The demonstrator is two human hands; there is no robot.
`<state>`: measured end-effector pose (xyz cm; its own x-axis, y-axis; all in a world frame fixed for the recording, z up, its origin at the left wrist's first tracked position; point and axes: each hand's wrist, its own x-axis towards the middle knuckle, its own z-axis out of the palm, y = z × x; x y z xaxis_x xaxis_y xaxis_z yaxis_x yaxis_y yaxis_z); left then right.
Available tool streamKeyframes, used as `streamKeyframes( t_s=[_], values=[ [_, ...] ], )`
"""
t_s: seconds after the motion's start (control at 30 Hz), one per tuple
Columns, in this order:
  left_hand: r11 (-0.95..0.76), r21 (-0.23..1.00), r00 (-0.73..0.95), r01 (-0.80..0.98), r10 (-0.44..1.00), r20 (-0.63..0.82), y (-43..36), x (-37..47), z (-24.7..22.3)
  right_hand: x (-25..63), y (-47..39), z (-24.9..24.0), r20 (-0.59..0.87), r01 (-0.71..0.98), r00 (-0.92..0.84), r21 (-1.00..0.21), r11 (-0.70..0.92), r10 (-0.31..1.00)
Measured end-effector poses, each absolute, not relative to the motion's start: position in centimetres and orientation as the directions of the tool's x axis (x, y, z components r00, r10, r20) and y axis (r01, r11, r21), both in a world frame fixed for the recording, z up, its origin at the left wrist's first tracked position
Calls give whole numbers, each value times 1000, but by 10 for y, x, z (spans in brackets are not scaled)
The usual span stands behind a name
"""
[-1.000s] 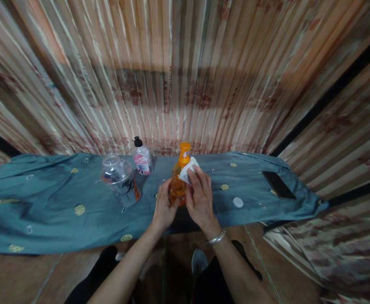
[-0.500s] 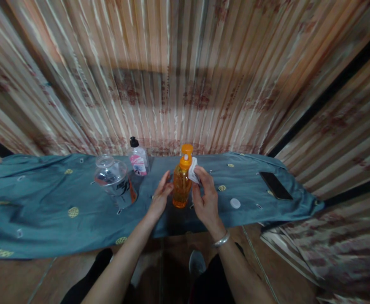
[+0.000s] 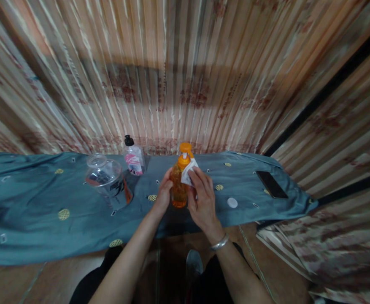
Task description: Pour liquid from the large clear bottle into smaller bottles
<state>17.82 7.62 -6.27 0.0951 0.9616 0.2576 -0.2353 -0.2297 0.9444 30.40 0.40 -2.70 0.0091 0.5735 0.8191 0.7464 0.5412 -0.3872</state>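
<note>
The single head-worn camera looks from the person's head height, forward and steeply down, over both forearms point(image 3: 133, 253), which enter from the bottom edge. Its wide view takes in the patterned curtain point(image 3: 191, 50) ahead, the cloth-covered tabletop point(image 3: 39, 211) within arm's reach, and the tiled floor point(image 3: 61, 274) below; the orange pump bottle point(image 3: 178, 185) appears just below centre.
</note>
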Motion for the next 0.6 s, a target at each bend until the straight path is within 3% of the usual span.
streamKeyframes(
  t_s=[0.23, 0.6],
  values=[
    [-249, 965, 37, -87, 967, 253, 60, 169, -70, 314, 12, -25, 811, 682, 73, -465, 564, 580],
    [-275, 962, -15, 12, 961, 275, 62, 166, -65, 308, 7, -26, 847, 760, 4, -349, 549, 532]
  ],
)
